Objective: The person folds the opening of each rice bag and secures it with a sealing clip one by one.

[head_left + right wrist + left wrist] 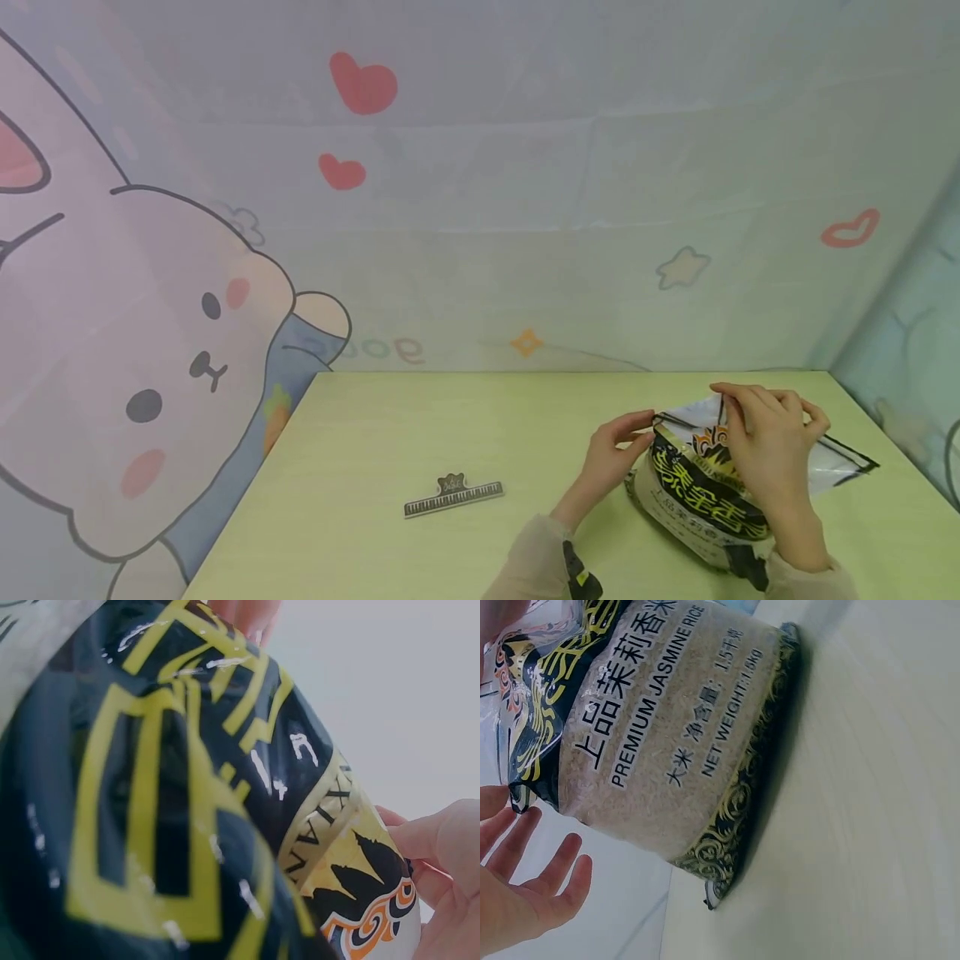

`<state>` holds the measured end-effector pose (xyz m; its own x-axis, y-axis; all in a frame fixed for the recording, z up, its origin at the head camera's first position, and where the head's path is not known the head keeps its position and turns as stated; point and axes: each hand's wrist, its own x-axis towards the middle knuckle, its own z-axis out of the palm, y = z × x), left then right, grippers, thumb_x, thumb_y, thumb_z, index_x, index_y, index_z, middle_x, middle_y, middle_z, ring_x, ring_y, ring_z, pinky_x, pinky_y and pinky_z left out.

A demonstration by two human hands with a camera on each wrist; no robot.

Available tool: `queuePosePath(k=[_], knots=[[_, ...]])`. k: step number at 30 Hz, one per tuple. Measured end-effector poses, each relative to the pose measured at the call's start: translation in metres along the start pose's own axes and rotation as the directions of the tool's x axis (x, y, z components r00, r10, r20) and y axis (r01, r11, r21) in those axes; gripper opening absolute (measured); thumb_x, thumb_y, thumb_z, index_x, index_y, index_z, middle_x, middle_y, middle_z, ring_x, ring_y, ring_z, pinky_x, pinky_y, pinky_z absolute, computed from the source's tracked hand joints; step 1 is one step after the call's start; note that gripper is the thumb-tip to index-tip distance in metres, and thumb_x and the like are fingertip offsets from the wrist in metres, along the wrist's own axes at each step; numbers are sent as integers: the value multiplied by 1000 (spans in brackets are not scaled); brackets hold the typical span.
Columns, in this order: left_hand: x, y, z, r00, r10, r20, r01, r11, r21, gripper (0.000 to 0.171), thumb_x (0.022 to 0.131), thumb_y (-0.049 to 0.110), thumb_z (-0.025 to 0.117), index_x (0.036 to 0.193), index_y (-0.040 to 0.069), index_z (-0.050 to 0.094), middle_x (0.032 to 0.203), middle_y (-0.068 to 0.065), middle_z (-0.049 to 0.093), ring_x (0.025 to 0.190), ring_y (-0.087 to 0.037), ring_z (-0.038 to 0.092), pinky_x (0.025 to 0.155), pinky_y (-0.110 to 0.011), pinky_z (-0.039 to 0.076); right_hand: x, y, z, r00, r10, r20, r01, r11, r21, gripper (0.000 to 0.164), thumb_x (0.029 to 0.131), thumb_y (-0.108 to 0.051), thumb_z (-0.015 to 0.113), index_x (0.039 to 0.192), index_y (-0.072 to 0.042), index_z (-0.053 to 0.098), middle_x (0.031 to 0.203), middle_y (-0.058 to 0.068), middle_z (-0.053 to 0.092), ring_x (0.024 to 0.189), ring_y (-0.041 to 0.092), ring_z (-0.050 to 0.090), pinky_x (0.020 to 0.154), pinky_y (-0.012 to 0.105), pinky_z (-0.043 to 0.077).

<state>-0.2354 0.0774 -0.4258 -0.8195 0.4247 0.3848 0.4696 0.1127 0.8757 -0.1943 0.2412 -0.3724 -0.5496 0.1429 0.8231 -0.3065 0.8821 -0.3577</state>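
Observation:
A bag of jasmine rice (pixel 708 521) stands on the table at the right, black and gold with a see-through lower part where the grains show. My left hand (pixel 611 462) pinches the upper left corner of the bag between thumb and forefinger. In the left wrist view, the other fingers of the left hand (pixel 536 889) spread loosely beside the bag. Across the front of the bag, my right hand (pixel 772 446) pinches its top edge. The right wrist view is mostly filled by the bag's black and yellow print (pixel 172 787), with the right hand (pixel 450 862) at its edge.
A black and white clip (pixel 453 497) with a piano-key pattern lies on the light green table (pixel 360 433), left of the bag. Behind the table hangs a pale backdrop (pixel 480 275) printed with a rabbit and hearts. A dark cable (pixel 951 462) shows at the far right.

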Motion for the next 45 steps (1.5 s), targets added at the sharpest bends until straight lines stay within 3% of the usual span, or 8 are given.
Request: queuePosePath(k=[3, 11, 17, 23, 30, 35, 39, 45], knots=[[-4, 1, -3, 1000, 16, 5, -16, 1000, 21, 31, 91, 10, 49, 120, 0, 53, 119, -16, 58, 100, -25, 61, 76, -17, 49, 0, 1, 0, 1000, -1, 1, 1, 1000, 3, 15, 81, 4, 56, 90, -3, 66, 78, 19, 63, 80, 34, 42, 89, 58, 10], [-5, -31, 4, 999, 45, -17, -44, 998, 40, 31, 92, 20, 48, 120, 8, 55, 116, -7, 62, 97, -15, 62, 68, -12, 48, -1, 0, 0, 1000, -4, 2, 4, 1000, 0, 14, 82, 4, 57, 89, -3, 66, 78, 19, 64, 79, 35, 42, 88, 58, 11], [-13, -26, -4, 996, 84, -6, -81, 975, 208, 30, 93, 27, 47, 117, 14, 58, 116, 0, 62, 104, -11, 58, 79, -20, 45, -1, -1, 0, 1000, -4, 10, 4, 1000, -12, 14, 82, 4, 56, 89, -4, 66, 78, 19, 63, 80, 36, 43, 87, 59, 11], [-20, -20, -19, 986, 168, 22, -161, 892, 422, 29, 93, 25, 47, 117, 14, 58, 115, 2, 62, 107, -11, 57, 91, -23, 43, -1, 0, 1, 1000, -14, 6, 14, 1000, -20, 14, 82, 4, 56, 89, -4, 66, 79, 19, 64, 80, 36, 43, 87, 59, 12], [-27, -18, -31, 963, 263, 55, -239, 747, 620, 24, 90, 25, 52, 109, 16, 63, 107, 5, 66, 98, -9, 60, 87, -22, 44, -3, 2, 1, 1000, -22, -1, 22, 1000, -22, 15, 81, 4, 57, 89, -4, 66, 80, 19, 64, 80, 35, 43, 87, 59, 12], [-34, -12, -41, 962, 259, 88, -242, 654, 716, 21, 89, 28, 54, 105, 20, 65, 108, 9, 65, 100, -12, 59, 83, -29, 45, -4, 3, 0, 1000, -29, -5, 29, 999, -18, 15, 81, 5, 56, 89, -4, 66, 80, 19, 64, 78, 34, 42, 87, 59, 12], [-38, -10, -48, 962, 251, 107, -241, 603, 760, 21, 88, 30, 54, 104, 22, 65, 109, 10, 65, 102, -15, 58, 83, -31, 43, -4, 2, 0, 1000, -30, -7, 30, 999, -16, 15, 81, 5, 56, 89, -4, 66, 80, 19, 63, 79, 34, 42, 87, 59, 12], [-44, -12, -54, 961, 240, 134, -252, 572, 780, 21, 88, 31, 54, 104, 22, 65, 110, 10, 64, 104, -15, 57, 83, -31, 42, -4, 2, 0, 999, -31, -8, 31, 999, -15, 16, 81, 6, 56, 89, -4, 66, 80, 19, 63, 79, 35, 42, 87, 59, 11]])
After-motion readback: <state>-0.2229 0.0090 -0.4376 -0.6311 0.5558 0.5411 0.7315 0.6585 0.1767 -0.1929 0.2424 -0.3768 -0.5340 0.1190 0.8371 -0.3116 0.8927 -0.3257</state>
